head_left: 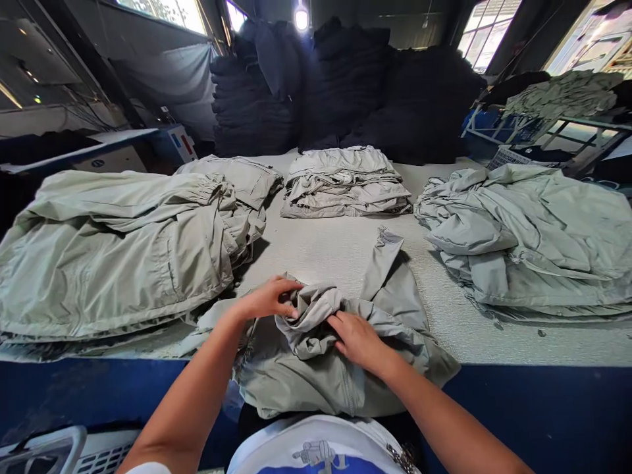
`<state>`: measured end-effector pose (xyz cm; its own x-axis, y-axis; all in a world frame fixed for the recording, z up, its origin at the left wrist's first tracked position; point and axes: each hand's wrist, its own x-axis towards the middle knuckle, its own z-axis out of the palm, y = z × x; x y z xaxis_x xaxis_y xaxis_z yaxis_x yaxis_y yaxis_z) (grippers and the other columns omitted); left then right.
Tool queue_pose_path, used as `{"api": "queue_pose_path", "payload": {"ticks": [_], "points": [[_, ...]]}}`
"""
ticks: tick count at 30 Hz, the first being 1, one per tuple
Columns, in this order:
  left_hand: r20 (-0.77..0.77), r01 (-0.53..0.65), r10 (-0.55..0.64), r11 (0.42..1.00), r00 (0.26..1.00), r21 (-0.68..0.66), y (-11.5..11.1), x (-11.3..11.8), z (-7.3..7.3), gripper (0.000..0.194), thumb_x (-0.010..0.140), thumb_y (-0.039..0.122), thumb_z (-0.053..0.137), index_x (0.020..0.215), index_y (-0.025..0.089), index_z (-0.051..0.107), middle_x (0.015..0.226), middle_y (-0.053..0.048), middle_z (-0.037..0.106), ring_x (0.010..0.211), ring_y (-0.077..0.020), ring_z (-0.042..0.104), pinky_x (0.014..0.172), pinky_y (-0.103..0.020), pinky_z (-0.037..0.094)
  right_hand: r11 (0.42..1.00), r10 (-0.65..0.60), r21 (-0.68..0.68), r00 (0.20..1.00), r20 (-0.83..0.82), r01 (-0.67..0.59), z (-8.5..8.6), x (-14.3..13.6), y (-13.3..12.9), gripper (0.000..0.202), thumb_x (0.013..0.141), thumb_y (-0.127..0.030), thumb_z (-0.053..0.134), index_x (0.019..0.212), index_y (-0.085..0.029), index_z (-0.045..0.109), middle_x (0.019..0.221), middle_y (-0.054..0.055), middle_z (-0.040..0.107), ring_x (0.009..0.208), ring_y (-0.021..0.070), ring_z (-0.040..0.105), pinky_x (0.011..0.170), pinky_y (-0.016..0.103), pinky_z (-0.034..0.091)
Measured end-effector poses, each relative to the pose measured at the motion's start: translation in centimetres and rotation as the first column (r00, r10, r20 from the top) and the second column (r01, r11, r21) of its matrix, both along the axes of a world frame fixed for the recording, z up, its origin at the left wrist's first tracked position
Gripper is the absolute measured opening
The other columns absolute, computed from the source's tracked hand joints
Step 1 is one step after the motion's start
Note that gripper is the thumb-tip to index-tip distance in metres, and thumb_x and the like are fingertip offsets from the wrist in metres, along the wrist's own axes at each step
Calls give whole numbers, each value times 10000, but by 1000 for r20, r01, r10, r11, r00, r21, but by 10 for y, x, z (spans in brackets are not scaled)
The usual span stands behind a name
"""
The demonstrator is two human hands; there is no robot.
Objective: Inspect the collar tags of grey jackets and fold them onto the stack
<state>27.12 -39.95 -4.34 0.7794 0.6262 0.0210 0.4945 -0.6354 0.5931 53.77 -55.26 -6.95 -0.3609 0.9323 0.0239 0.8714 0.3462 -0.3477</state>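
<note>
A grey-green jacket (316, 385) lies crumpled at the near edge of the table, partly hanging over it toward my body. One sleeve (388, 263) points away from me, its narrow cuff at the far end. My left hand (270, 299) is at the left of the bunched cloth in the middle, thumb and fingers closed on a fold. From the right, my right hand (358, 339) grips the same bunched part, with some fingertips hidden in the folds.
Piles of similar garments stand at the left (113, 257), back middle (345, 184) and right (538, 243) of the pale table (316, 247). Behind rise tall stacks of dark cloth (345, 92). A white plastic basket (106, 451) sits below at the lower left.
</note>
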Motion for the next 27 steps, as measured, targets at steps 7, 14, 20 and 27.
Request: {"api": "queue_pose_path", "payload": {"ticks": [7, 14, 20, 27], "points": [[-53, -106, 107, 994, 993, 7, -2, -8, 16, 140, 861, 280, 616, 805, 218, 729, 738, -18, 691, 793, -196, 675, 783, -283, 542, 987, -104, -144, 966, -235, 71, 38, 47, 41, 271, 834, -184, 590, 1020, -234, 781, 886, 22, 778, 823, 204, 711, 727, 267, 503], [546, -595, 431, 787, 718, 161, 26, 6, -20, 689, 953, 481, 627, 1552, 220, 406, 1652, -200, 392, 1526, -301, 420, 1203, -484, 416, 681, -427, 308, 702, -570, 664, 21, 91, 82, 424, 945, -327, 483, 1288, -173, 678, 1290, 188, 694, 1164, 303, 675, 1011, 462, 553], [-245, -268, 373, 888, 895, 374, -35, 12, -87, 674, 1001, 615, 512, 1599, 309, 458, 1741, -137, 295, 1609, -462, 191, 1222, -768, 165, 931, -296, 211, 954, -34, 297, -42, 67, 39, 486, 965, -357, 577, 1412, -184, 657, 1554, 190, 553, 1476, 347, 466, 1236, 579, 349], [-374, -298, 452, 866, 810, 402, -37, 0, -62, 714, 1005, 643, 478, 1594, 239, 478, 1643, -220, 448, 1536, -507, 338, 1178, -812, 192, 959, -249, 138, 968, 2, 247, -18, 59, 24, 317, 1028, -337, 521, 1117, -209, 796, 1132, 115, 782, 1109, 264, 685, 1048, 412, 504]]}}
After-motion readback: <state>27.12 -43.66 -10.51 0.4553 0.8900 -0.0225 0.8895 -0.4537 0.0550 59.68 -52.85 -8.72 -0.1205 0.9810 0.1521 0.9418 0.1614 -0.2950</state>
